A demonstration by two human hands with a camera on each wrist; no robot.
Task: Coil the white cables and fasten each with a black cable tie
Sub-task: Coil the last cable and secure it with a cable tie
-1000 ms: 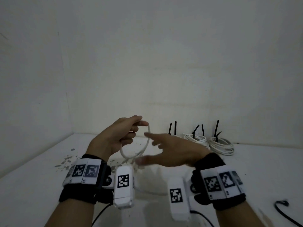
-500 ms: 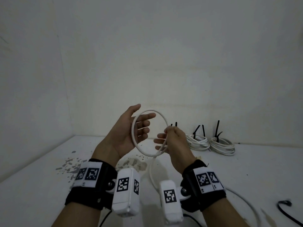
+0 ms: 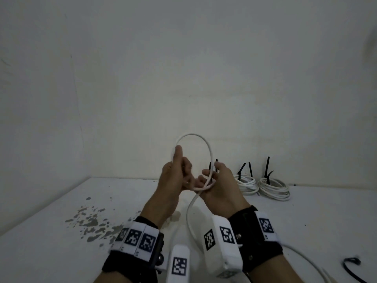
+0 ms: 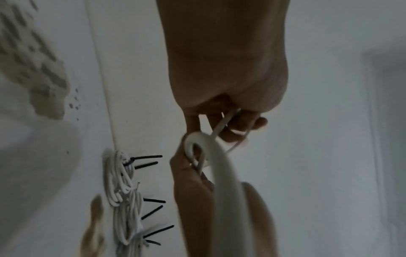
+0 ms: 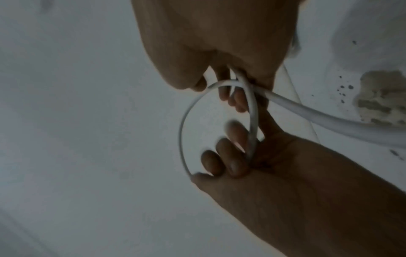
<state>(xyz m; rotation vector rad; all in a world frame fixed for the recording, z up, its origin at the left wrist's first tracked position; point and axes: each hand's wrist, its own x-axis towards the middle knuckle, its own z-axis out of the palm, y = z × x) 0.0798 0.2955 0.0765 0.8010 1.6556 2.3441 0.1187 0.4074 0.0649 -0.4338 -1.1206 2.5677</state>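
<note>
The white cable (image 3: 210, 154) forms one loop above the desk (image 3: 51, 231), in front of the tied coils (image 3: 273, 187). The left hand (image 3: 175, 176) pinches the loop; the right hand (image 3: 219, 185) grips its crossing. Risk: a slack grip lets the springy loop unwind. No readable writing; the wristbands (image 3: 138, 238) carry coded markers only.
</note>
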